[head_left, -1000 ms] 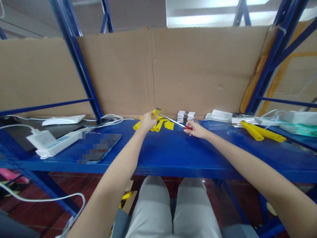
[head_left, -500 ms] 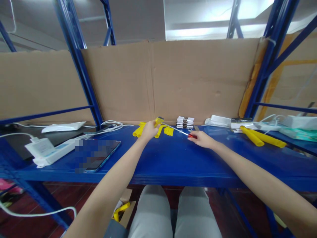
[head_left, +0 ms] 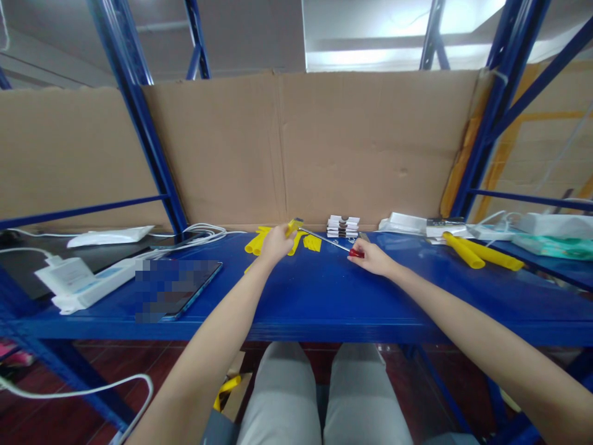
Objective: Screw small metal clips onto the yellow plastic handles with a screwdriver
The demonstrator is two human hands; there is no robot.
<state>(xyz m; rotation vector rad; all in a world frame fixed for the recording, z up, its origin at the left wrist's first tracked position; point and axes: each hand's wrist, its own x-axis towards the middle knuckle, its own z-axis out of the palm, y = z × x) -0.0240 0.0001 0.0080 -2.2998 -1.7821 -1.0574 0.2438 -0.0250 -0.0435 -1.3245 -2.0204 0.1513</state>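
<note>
A seated worker in gray trousers [head_left: 287, 395] leans both bare arms over a blue desk [head_left: 319, 303], the two hands well apart and linked by a tool. The left hand [head_left: 277, 243] is closed on a small yellow piece [head_left: 293, 227] with a dark end, raised above the middle of the desk toward its back edge; the right hand [head_left: 372, 258] grips the red handle of a screwdriver [head_left: 327, 240], its metal shaft slanting up to that piece. The step in hand appears to be work with the tool's tip on the yellow piece, though whether the tip is seated cannot be told at this size. The next move would call for a firm left grip and a shaft in line with the piece. Yellow tubes [head_left: 252, 246] lie beside the left hand, flat yellow pieces [head_left: 312, 243] sit under the shaft, and a white stack with dark bands [head_left: 343, 227] stands behind. A dark-screened device [head_left: 197, 290] and a white power strip [head_left: 95, 287] occupy the left side, two more yellow tubes [head_left: 463, 251] the right. Cardboard sheeting [head_left: 352, 148] backs the blue metal frame [head_left: 155, 133], above a dark red floor [head_left: 99, 383].
</note>
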